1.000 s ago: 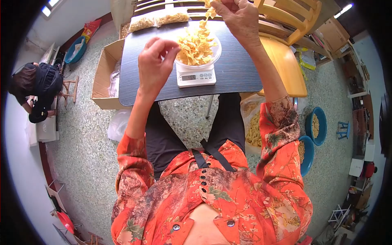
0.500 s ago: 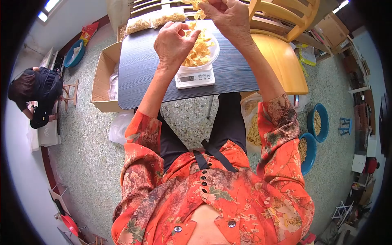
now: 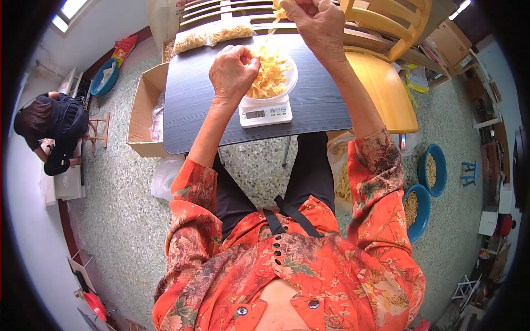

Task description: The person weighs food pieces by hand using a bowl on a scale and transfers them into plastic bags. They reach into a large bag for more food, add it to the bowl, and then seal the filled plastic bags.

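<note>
A clear bowl (image 3: 286,87) heaped with pale yellow chips (image 3: 271,77) stands on a white digital scale (image 3: 265,114) on a dark table (image 3: 317,94). My left hand (image 3: 233,70) rests on the bowl's left rim, fingers closed into the chips. Higher up, over the table's far edge, my right hand (image 3: 317,23) pinches a few chips (image 3: 279,11) at the frame's top.
Filled clear bags (image 3: 212,34) lie at the table's far edge. A cardboard box (image 3: 144,113) stands left of the table, a wooden chair (image 3: 389,69) to its right. Blue basins (image 3: 430,170) of chips sit on the floor at right. Another person (image 3: 52,129) crouches at far left.
My left hand has dropped from mid-air onto the bowl's left rim and closed into the chips. The right hand stays high with its pinch of chips.
</note>
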Demonstrator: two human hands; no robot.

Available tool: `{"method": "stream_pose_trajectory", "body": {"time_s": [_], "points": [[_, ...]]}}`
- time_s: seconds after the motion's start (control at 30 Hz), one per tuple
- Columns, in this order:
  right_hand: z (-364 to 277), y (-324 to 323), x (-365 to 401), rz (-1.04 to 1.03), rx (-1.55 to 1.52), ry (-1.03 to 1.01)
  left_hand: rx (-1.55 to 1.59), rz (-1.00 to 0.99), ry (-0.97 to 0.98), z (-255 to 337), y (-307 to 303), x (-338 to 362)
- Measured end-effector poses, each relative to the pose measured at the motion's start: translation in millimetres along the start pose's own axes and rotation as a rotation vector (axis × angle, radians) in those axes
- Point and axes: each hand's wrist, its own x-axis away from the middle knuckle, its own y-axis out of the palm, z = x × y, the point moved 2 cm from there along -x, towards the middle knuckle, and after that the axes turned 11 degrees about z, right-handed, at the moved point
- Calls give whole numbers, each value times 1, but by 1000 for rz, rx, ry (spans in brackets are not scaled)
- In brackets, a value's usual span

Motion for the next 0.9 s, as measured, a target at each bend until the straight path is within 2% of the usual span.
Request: {"method": "stream_pose_trajectory", "body": {"time_s": [0.07, 0.23, 0.5, 0.7, 0.77, 0.83, 0.9], "points": [[-1, -1, -5, 35, 35, -47, 26, 3, -22, -3, 0, 0], [-3, -6, -9, 67, 79, 17, 45, 4, -22, -7, 2, -1], [0, -13, 0, 32, -26, 68, 18, -146, -20, -15, 1, -10], [5, -28, 11, 50, -80, 92, -53, -169, 100, -20, 4, -11], [7, -35, 15, 74, -105, 101, -41, -68, 257, -21, 7, -11], [12, -41, 19, 91, -109, 143, -44, -49, 276, -19, 5, -11], [18, -48, 22, 91, -177, 116, 63, 221, 407, -10, -5, -14]]}}
